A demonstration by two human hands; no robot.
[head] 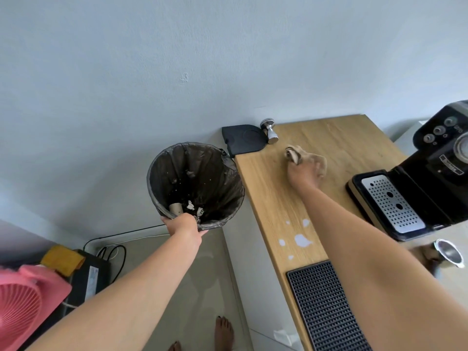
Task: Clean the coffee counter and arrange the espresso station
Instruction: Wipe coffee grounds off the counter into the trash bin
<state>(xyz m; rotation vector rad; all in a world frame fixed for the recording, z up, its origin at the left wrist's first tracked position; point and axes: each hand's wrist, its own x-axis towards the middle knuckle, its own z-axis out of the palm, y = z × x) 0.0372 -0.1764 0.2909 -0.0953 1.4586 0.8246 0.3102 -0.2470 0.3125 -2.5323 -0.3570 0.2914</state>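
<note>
My left hand point(183, 228) grips the near rim of a black trash bin point(195, 183) lined with a dark bag, held up against the left edge of the wooden counter point(336, 145). Scraps of paper lie in the bin's bottom. My right hand point(305, 168) rests on the counter, blurred, closed on a small dark-and-pale thing point(291, 154) that I cannot identify. White spilled blotches point(301, 240) mark the counter nearer to me. A black espresso machine point(430, 173) with a perforated steel drip tray stands at the right.
A black tamping mat point(243, 138) with a steel tamper point(269, 130) sits at the counter's far left corner. A black ribbed bar mat point(326, 307) lies at the near edge, a steel cup point(448, 253) beside my right arm. A pink fan point(22, 307), cables and a black box stand on the floor.
</note>
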